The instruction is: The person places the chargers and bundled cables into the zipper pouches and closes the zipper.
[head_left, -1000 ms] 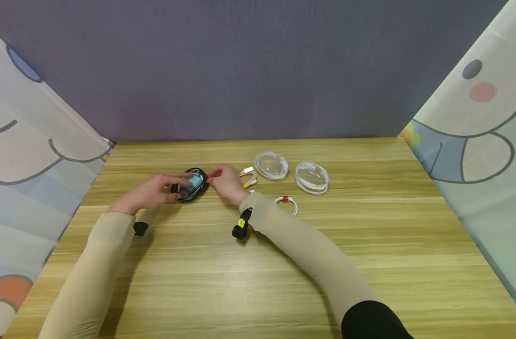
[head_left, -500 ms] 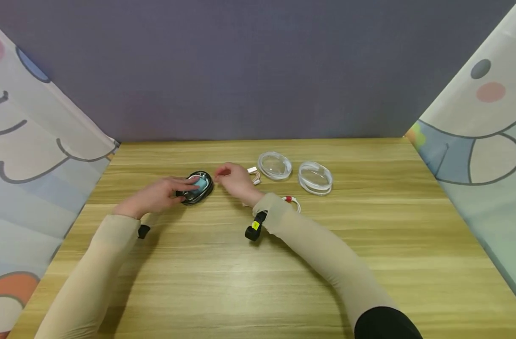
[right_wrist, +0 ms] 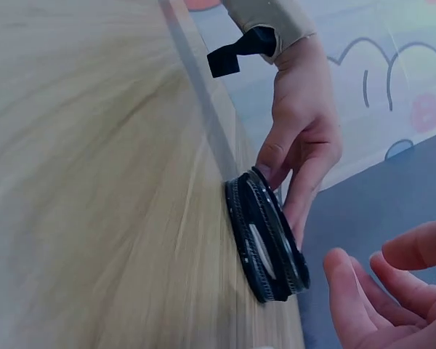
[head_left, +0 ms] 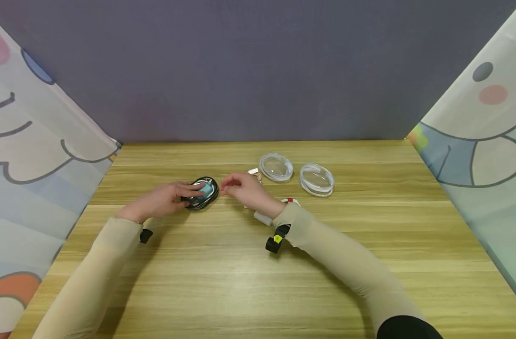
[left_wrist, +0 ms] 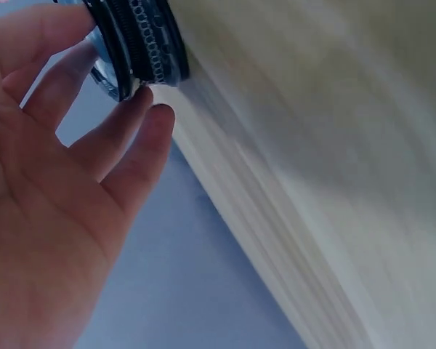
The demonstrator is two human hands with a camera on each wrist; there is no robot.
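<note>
A round flat case with a black rim and a see-through top lies on the wooden table, left of the middle. Something pale blue shows through it. In the left wrist view zipper teeth run along the side of the case. My left hand holds the case by its left side, fingers over the top and thumb at the near edge. Just right of the case hovers my right hand, its fingers loosely bent. A gap separates those fingers from the case in the right wrist view, and nothing shows between them.
Two round clear cases with white rims sit at the back, right of my right hand. Partly behind that hand lie a cable with a white plug, a white block and a white cable with a red tie. A dark partition stands behind.
My right hand has drawn away from the black-rimmed case, rightward and toward me, uncovering the white block. My left hand stays on the case. The head view has shifted slightly.
</note>
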